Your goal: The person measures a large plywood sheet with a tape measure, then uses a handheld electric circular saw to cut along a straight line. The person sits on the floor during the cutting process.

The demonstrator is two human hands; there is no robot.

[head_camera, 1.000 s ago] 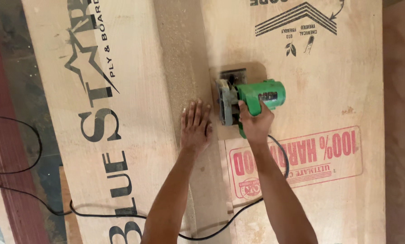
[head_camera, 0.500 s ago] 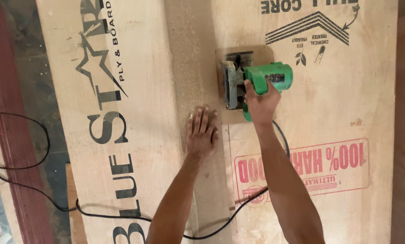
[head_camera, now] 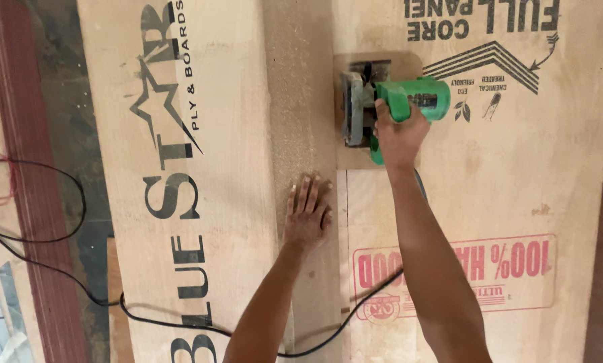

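A green circular saw (head_camera: 389, 104) sits on a large plywood sheet (head_camera: 516, 181) printed with dark and red markings. My right hand (head_camera: 399, 138) grips the saw's green handle from the near side. A thin cut line (head_camera: 346, 242) runs from the saw's base back toward me. My left hand (head_camera: 307, 215) lies flat, fingers spread, on a narrow wooden strip (head_camera: 298, 121) dusted with sawdust, just left of the cut. The saw blade itself is hidden under its guard.
A black power cord (head_camera: 180, 326) trails from the saw under my arms and loops off to the left over the floor. A second printed plywood board (head_camera: 180, 168) lies left of the strip. A reddish-brown plank (head_camera: 36, 202) lies at the far left.
The saw has travelled farther away from me along the sheet, lengthening the cut. My left hand has stayed flat on the strip, now farther behind the saw.
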